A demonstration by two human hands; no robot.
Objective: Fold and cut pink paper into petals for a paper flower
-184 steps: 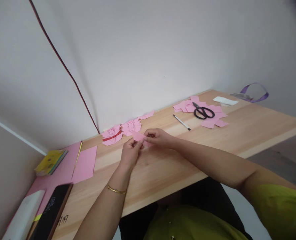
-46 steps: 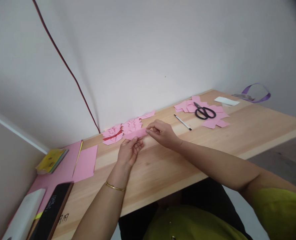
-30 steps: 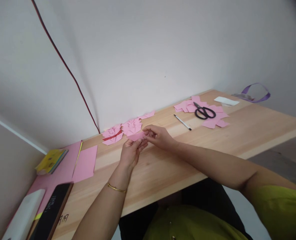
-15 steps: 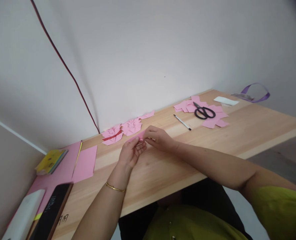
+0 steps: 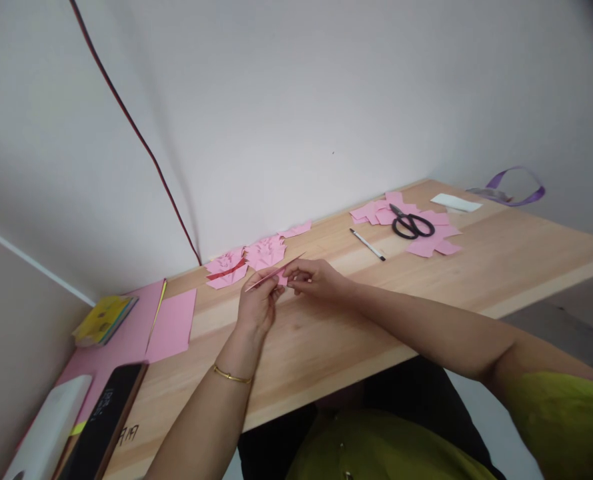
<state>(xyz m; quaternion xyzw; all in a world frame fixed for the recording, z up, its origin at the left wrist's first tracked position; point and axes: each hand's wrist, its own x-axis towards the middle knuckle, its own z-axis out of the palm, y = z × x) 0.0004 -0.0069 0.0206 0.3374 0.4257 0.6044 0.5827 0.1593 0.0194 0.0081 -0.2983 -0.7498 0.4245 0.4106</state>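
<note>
A small piece of pink paper [image 5: 282, 276] is held between both hands, just above the wooden table [image 5: 321, 347]. My left hand [image 5: 259, 300] pinches its left side, the thumb on top. With fingers closed, my right hand [image 5: 319, 279] grips the paper's right side. The paper's thin edge shows, slanting up to the right; part of it is hidden by the fingers. Behind the hands lie pink paper flowers [image 5: 265, 252] with layered petals, and a red strip [image 5: 229, 270] rests across the left one.
Black-handled scissors [image 5: 412, 223] lie on pink paper cut-outs [image 5: 429, 247] at the right, near a pen [image 5: 367, 245] and a white strip [image 5: 456, 203]. At left are pink sheets [image 5: 172, 325], a yellow packet [image 5: 105, 320], a black device [image 5: 107, 420] and a white box [image 5: 51, 427]. A wall closes the back.
The pink paper has been tilted, so its thin edge now shows. My right fingers have shifted slightly down along it. The view has moved a little.
</note>
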